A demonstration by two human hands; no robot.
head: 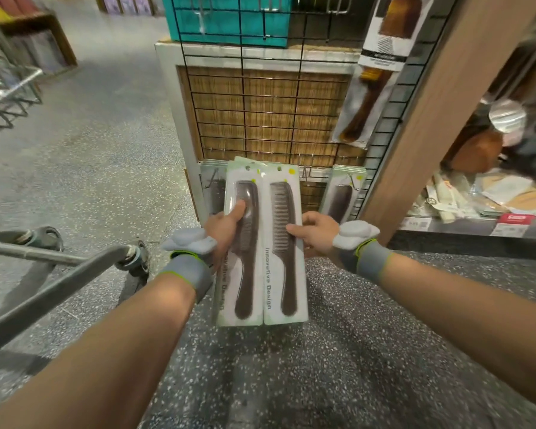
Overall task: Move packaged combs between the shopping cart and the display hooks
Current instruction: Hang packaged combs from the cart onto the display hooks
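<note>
- left hand point(223, 230) clamped on left comb pack point(245, 274), thumb pressed on front
- right hand point(314, 232) fingers curled on the edge of right comb pack point(283, 258)
- packs upright, side by side, edges touching, in front of wire grid display point(270, 103)
- more comb packs hung point(342, 193) just behind
- shopping cart point(59, 274) at left, apart

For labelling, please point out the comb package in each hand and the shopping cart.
Left-hand comb package point(245, 289), head view, on the comb handle.
Right-hand comb package point(287, 289), head view, on the comb handle.
Shopping cart point(53, 291), head view, on the grey frame bar.
</note>
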